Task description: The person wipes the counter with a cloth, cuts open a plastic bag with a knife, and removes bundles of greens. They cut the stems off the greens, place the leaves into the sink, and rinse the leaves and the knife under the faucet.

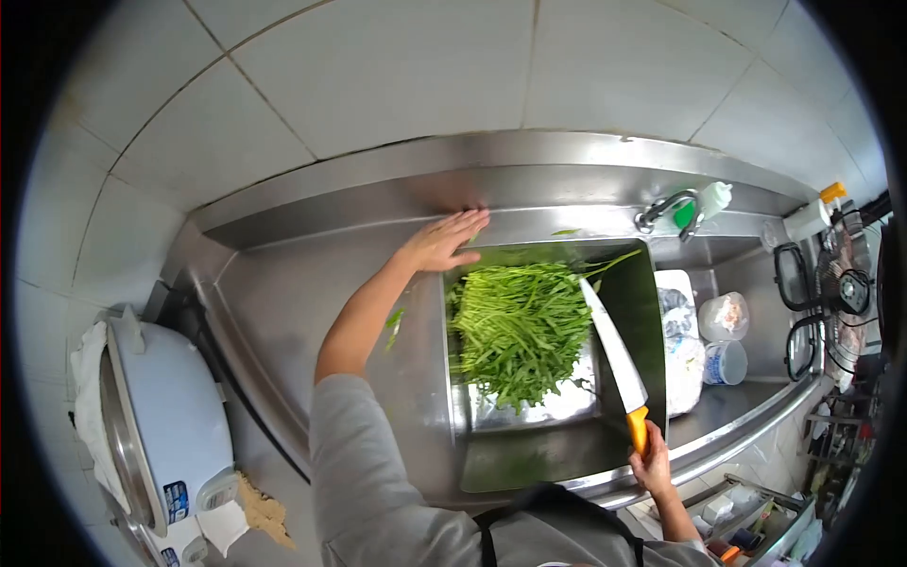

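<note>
Cut leafy greens (520, 331) lie in a heap inside a deep metal sink basin (539, 468). My left hand (446, 242) rests palm down on the steel ledge by the basin's upper left corner, fingers stretched out and holding nothing. At the basin's right side, my right hand (652, 460) is wrapped round the orange handle of a large knife (616, 354). The blade slants up and to the left over the basin, its tip close to the right edge of the greens. A few loose leaves (395, 326) lie on the steel counter left of the basin.
A faucet (666, 210) and a soap bottle (715, 198) stand behind the basin. To the right are a white tray (688, 378) with bagged items, a clear tub (725, 317) and a white-and-blue container (726, 363). A large white appliance (179, 416) stands at the left.
</note>
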Tool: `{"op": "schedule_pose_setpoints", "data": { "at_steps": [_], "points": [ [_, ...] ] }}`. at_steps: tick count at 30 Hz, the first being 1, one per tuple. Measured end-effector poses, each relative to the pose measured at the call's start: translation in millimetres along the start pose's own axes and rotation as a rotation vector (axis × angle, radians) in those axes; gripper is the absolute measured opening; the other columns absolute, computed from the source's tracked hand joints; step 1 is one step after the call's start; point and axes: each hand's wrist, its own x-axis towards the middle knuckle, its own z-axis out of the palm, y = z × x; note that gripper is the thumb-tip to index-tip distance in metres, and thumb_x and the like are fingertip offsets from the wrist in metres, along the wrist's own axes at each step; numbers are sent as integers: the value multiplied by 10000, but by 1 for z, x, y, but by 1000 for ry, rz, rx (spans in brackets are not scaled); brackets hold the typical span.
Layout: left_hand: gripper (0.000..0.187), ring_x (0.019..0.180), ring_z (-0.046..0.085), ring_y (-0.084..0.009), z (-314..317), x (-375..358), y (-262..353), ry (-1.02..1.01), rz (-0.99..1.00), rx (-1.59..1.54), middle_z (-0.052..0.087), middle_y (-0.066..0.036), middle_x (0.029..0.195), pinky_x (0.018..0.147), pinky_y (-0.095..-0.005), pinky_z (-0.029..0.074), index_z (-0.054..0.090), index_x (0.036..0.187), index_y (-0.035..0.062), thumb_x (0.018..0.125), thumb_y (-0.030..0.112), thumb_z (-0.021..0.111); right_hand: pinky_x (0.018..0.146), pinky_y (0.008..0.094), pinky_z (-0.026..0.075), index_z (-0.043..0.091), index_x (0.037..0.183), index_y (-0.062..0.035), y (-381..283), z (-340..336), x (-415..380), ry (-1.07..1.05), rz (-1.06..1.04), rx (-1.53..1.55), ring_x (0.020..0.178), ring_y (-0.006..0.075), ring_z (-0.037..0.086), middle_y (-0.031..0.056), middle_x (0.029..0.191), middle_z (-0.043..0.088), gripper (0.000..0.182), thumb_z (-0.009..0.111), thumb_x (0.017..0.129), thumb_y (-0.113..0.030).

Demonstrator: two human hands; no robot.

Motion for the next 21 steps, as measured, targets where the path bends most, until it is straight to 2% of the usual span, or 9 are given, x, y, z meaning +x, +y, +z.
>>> {"op": "schedule_pose_setpoints", "data": {
  "at_steps": [3, 6, 8, 12, 15, 16, 18, 20, 21],
  "points": [
    [674, 1337, 143, -252, 0, -31, 9, 0, -3, -43, 133, -111, 1452, 1101, -364, 120, 157, 1388, 51, 890, 432, 402, 723, 360, 465, 414, 1177, -2, 19, -5, -8, 82, -136, -149, 779, 334, 587, 203, 873, 563, 523, 558, 675, -31],
    [692, 1338, 138, -262, -3, -83, 17, -141, 25, -25, 119, -117, 1455, 1098, -370, 123, 150, 1386, 35, 881, 413, 432, 683, 361, 475, 404, 1180, -1, 29, -4, -21, 122, -41, -18, 729, 336, 591, 187, 822, 569, 531, 558, 672, -30],
    [708, 1338, 136, -272, -14, -98, 28, -366, 19, -106, 98, -121, 1458, 1096, -377, 126, 138, 1388, 32, 872, 401, 451, 654, 354, 480, 406, 1184, -21, 28, -4, -22, 115, 21, -14, 697, 329, 594, 179, 811, 573, 537, 557, 668, -23],
    [615, 1307, 231, -279, 14, -1, 66, -27, 52, -105, 230, -144, 1417, 1072, -378, 211, 233, 1362, 30, 894, 373, 438, 663, 375, 478, 411, 1178, -28, 32, 0, -19, 135, -41, -47, 730, 355, 592, 189, 875, 575, 535, 562, 665, -31],
    [524, 1235, 353, -284, 50, 100, 85, 240, 76, -85, 361, -144, 1338, 1025, -356, 304, 339, 1306, 24, 879, 287, 492, 711, 380, 473, 413, 1192, -38, 33, -2, -23, 61, 125, 1, 790, 364, 586, 196, 906, 573, 554, 571, 660, -37],
    [524, 1235, 353, -284, 62, 121, 83, 266, 69, -92, 361, -144, 1338, 1025, -356, 304, 339, 1306, 24, 879, 287, 492, 717, 377, 470, 417, 1191, -30, 37, -1, -24, 111, 47, 14, 795, 372, 582, 208, 908, 570, 551, 565, 660, -31],
    [366, 1138, 438, -283, 79, 140, 76, 397, 38, 32, 468, -120, 1214, 947, -351, 383, 491, 1160, 3, 830, 157, 530, 723, 375, 468, 417, 1190, -19, 39, -3, -26, 171, 20, -7, 807, 389, 578, 221, 900, 566, 552, 565, 658, -24],
    [303, 1090, 463, -275, 79, 127, 69, 366, 21, 67, 497, -108, 1147, 912, -347, 405, 533, 1083, 5, 800, 113, 533, 696, 353, 468, 412, 1189, -7, 39, -6, -25, 163, -110, -67, 757, 328, 586, 205, 879, 569, 533, 546, 673, -8],
    [247, 1041, 487, -267, 81, 104, 64, 308, 46, 97, 526, -96, 1080, 876, -343, 427, 574, 1006, 7, 770, 69, 535, 677, 328, 462, 407, 1193, -4, 32, -6, -26, 170, 6, 47, 732, 283, 573, 189, 874, 567, 525, 532, 683, -1]
  ]
}}
